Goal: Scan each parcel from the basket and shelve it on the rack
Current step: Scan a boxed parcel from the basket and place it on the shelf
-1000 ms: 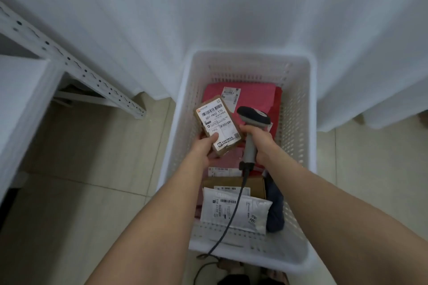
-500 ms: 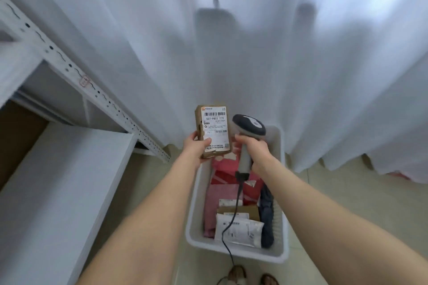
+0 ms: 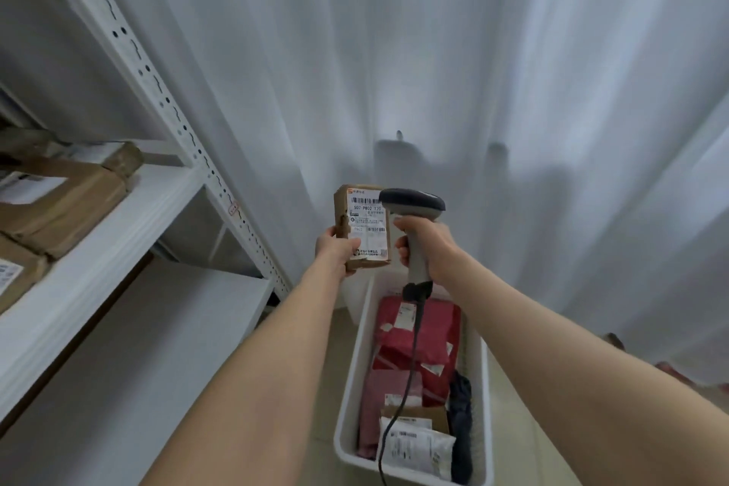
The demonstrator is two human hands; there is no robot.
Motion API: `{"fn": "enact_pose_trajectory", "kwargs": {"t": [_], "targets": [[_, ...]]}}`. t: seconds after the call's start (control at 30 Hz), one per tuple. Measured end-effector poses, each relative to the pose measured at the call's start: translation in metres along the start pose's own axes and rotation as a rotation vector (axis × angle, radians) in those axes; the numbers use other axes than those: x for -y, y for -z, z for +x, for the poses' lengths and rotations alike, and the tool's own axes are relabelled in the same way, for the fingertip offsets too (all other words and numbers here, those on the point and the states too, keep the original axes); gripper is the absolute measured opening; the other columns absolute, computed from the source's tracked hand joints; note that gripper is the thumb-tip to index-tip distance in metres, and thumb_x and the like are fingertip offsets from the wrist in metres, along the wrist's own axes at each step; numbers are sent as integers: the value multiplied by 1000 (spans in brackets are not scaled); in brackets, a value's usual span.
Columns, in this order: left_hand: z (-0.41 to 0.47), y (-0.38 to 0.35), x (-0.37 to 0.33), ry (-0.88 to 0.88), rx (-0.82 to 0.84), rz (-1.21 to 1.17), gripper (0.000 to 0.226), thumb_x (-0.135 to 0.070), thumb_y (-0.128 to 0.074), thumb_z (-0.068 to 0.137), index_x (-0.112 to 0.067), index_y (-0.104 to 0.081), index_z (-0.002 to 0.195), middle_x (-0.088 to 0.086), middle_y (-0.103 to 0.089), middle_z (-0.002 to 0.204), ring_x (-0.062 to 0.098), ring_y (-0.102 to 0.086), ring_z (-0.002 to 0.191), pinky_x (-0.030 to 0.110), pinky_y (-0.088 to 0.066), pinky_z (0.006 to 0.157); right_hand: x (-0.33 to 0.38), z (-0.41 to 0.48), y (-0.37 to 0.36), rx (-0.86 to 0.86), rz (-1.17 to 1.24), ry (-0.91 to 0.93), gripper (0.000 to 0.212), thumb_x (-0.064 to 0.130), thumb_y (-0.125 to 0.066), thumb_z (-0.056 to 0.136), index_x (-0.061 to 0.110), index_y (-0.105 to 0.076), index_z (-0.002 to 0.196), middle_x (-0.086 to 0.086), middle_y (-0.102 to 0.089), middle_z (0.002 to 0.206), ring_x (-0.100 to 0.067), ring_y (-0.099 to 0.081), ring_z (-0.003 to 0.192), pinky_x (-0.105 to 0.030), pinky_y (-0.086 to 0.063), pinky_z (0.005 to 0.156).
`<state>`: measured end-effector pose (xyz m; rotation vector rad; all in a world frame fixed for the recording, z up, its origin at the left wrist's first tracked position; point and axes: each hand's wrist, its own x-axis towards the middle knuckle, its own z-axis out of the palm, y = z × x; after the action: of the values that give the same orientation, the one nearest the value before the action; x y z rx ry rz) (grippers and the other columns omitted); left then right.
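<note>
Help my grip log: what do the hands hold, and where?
Left hand: small brown cardboard parcel, lower end. Right hand: grey plastic barcode scanner, handle.

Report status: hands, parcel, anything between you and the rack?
Left hand grips small brown parcel, label toward camera. Right hand grips scanner, head beside the label. Rack at left, brown boxes on its shelf; nothing seen in the path.

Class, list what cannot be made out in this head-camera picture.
Head view:
Fine print on the box: too small.
Scanner window: faces away from the camera.
Basket bottom: covered by parcels.
Cartons on the rack: cut off by the left edge.
</note>
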<state>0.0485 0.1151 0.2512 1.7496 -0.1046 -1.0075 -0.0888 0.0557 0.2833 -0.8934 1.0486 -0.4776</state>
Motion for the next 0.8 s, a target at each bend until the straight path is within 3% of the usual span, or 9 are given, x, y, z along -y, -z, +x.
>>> {"fn": "enact_pose_trajectory", "kwargs": {"t": [0.1, 0.43, 0.57, 0.8], "targets": [[-7, 7, -8, -19, -5, 10, 44, 1, -56, 91, -18, -51, 130, 11, -66, 114, 31, -65, 99, 46, -53, 89, 13, -13, -6, 4, -35, 16, 7, 8, -61, 90, 3, -57, 89, -9, -53, 58, -18, -46, 42, -26, -41, 47], [-25, 21, -28, -49, -30, 3, 35, 2, -54, 92, -16, -54, 123, 11, -66, 115, 27, -63, 87, 32, -48, 58, 34, -30, -15, 52, -137, 25, 5, 8, -60, 87, 5, -57, 88, -9, -55, 63, -17, -47, 50, -28, -44, 52], [-27, 22, -33, -58, -28, 12, 32, 3, -54, 92, -16, -56, 118, 12, -67, 115, 30, -64, 90, 37, -49, 76, 40, -33, -17, 62, -139, 35, 5, 9, -60, 87, 7, -56, 85, -7, -55, 62, -16, -49, 50, -27, -46, 52], [-31, 25, -38, -58, -19, 8, 33, 4, -53, 92, -14, -56, 121, 13, -66, 116, 33, -65, 100, 39, -50, 76, 45, -39, -20, 75, -171, 61, 3, 8, -59, 87, 7, -56, 86, -6, -55, 62, -16, -49, 51, -27, -46, 53]]}}
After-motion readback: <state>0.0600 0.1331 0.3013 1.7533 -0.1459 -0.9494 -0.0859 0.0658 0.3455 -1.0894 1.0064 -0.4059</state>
